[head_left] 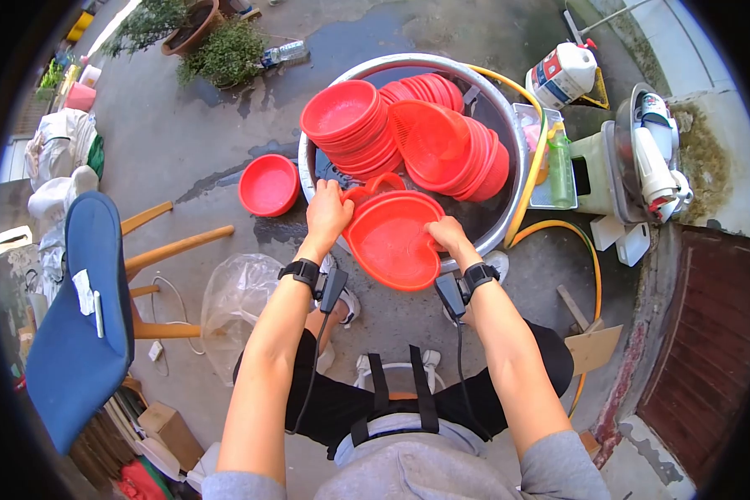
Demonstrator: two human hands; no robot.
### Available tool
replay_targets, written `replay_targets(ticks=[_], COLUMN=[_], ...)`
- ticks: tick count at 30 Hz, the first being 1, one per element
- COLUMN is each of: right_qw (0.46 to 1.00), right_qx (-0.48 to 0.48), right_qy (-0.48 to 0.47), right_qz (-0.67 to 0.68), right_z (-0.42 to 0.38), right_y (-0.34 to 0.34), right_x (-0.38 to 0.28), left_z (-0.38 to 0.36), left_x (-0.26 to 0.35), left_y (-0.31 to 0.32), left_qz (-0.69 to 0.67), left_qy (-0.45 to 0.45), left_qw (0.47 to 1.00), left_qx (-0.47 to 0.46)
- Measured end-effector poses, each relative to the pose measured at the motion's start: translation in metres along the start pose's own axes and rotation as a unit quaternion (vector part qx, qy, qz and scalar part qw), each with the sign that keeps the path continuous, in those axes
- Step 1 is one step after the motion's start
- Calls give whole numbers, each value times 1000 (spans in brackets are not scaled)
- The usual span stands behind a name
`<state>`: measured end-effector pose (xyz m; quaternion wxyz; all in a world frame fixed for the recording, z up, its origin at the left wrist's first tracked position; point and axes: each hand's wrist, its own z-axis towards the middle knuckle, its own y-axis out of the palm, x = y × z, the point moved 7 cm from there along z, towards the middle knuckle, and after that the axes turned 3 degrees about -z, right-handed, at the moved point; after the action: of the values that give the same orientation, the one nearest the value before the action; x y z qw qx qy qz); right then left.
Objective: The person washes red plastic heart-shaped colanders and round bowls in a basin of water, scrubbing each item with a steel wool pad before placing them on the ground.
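Note:
A red heart-shaped basin (393,242) is held between my two hands at the near rim of a big metal tub (515,137). My left hand (328,215) grips its left side, beside a red handle-like loop at the top. My right hand (450,236) has its fingers closed on the right edge. Behind, inside the tub, stand a stack of round red bowls (342,112) and a tilted stack of red basins (485,162), with a red colander (429,137) leaning between them. Dark water shows in the tub.
A single red bowl (269,185) sits on the ground left of the tub. A yellow hose (542,150) curves along the right. Nearby are a blue chair (92,308), a clear plastic bag (240,308), a white jug (562,73) and a green bottle (561,171).

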<state>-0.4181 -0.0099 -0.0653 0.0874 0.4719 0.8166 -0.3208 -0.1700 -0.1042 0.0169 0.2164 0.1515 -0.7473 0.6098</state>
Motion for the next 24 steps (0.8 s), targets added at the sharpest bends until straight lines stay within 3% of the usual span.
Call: replay_targets(ticks=[3, 4, 8, 12, 16, 18, 24], right_qw=[973, 973, 954, 916, 935, 954, 961], right_qx=[-19, -19, -16, 13, 77, 165, 212], right_qy=[75, 75, 112, 167, 157, 158, 134], right_qz=[218, 219, 278, 364, 309, 194, 113], right_z=[11, 18, 30, 43, 67, 66, 56], right_y=[19, 20, 22, 32, 37, 26, 19], right_x=[30, 34, 54, 84, 107, 108, 83], left_z=[0, -2, -6, -16, -24, -24, -18], left_x=[-6, -8, -10, -24, -25, -27, -36], left_y=[15, 24, 45, 90, 113, 124, 137], left_qz=[-17, -33, -52, -7, -25, -35, -55], left_qy=[-29, -47, -26, -35, -66, -82, -101], left_qw=[998, 995, 998, 989, 988, 984, 982], left_qx=[-56, -80, -35, -141, -134, -152, -151])
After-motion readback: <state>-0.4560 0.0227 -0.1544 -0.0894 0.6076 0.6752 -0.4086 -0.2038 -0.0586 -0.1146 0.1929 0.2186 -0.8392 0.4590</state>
